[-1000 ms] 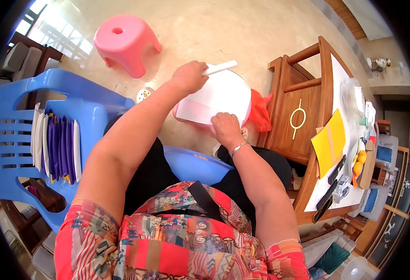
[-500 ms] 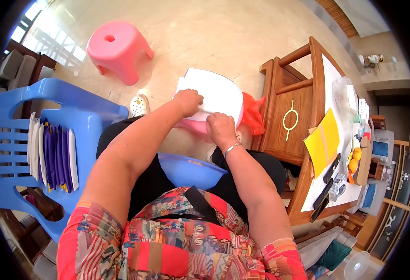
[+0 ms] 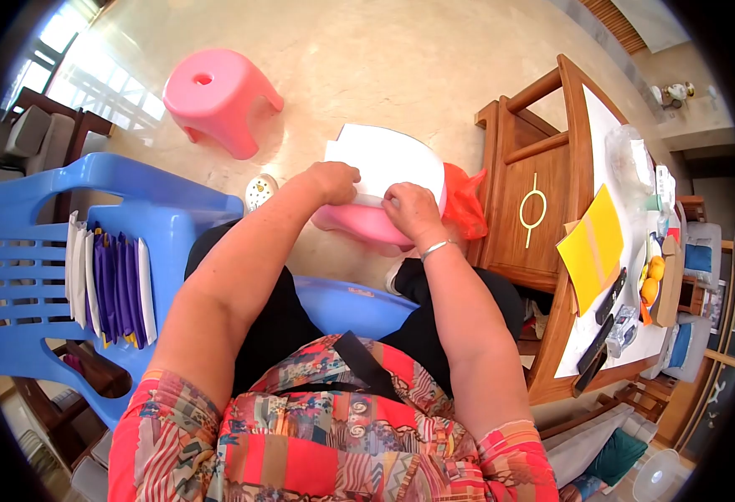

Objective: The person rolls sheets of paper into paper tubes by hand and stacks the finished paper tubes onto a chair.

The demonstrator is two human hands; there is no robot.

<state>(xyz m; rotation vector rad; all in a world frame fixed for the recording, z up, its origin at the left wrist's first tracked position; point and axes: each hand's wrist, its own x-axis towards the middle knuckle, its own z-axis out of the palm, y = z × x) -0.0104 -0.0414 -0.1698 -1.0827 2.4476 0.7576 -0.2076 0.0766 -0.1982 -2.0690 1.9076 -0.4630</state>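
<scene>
White paper (image 3: 393, 159) lies over a pink stool (image 3: 372, 226) in front of my knees. At the paper's left near edge is my left hand (image 3: 334, 181), its fingers curled down on a narrow white strip or fold. My right hand (image 3: 413, 209), with a bracelet on its wrist, is bent at the strip's right end, fingertips close together. How much of the paper each hand grips is too small to tell. A red plastic bag (image 3: 465, 201) hangs just right of the stool.
Another pink stool (image 3: 217, 96) stands at the upper left. A blue chair (image 3: 125, 180) at left holds purple and white packets (image 3: 119, 284). On the right, a wooden table (image 3: 543, 351) bears a yellow envelope (image 3: 592, 249), oranges and a black object.
My left hand has come down from above the paper to its near edge, and the white stick-like roll it held no longer shows. The paper's near part has been drawn or folded back.
</scene>
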